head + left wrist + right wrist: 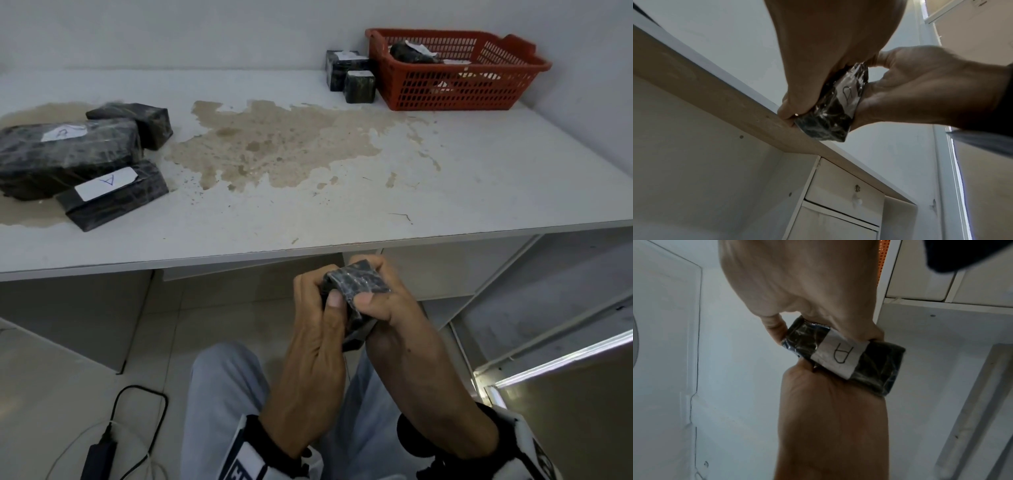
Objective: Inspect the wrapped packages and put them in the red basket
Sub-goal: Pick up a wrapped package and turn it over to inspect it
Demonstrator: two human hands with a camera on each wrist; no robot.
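Observation:
Both hands hold one small black wrapped package (pixel 356 284) low in front of the table's front edge, over my lap. My left hand (pixel 318 308) grips its left end and my right hand (pixel 387 301) grips its right end, thumbs on top. The package's white label (pixel 840 357) with a handwritten letter faces down, toward the wrist cameras. Three more black packages (pixel 68 154) lie at the table's left. Two small ones (pixel 359 85) stand beside the red basket (pixel 455 89) at the far right; the basket holds at least one wrapped package (pixel 411 53).
A large brown stain (pixel 274 144) spreads over the middle of the white table (pixel 479 178). A drawer unit (pixel 844 196) sits under the table. A black power adapter with cables (pixel 102 452) lies on the floor at the lower left.

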